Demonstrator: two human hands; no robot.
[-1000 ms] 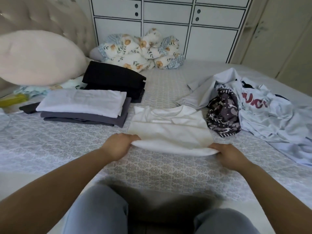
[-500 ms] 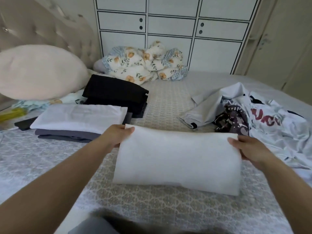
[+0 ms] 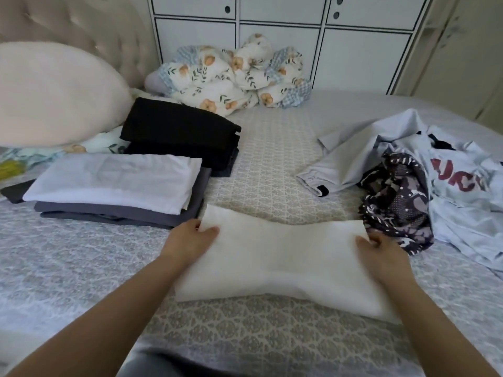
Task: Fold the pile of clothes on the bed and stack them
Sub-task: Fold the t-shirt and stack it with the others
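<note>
Both hands, left hand point(image 3: 190, 240) and right hand point(image 3: 381, 254), gripping the folded white garment point(image 3: 275, 257), had shifted it toward the folded stack point(image 3: 114, 186); unfolded pile point(image 3: 424, 180) remained.

The room was lit softly and evenly, daylight-like, with a cool bluish cast and no harsh glare. Shadows were faint: a soft dark band lay under the folded white garment point(image 3: 277, 262) on the patterned grey bedspread point(image 3: 68, 268). The wide-angle lens bowed the white panelled cabinet point(image 3: 280, 44) lines outward near the top edge and stretched the forearms at the bottom corners. Detail was slightly smeared throughout, and the large pale pink pillow point(image 3: 57, 96) looked soft and hazy.
</note>
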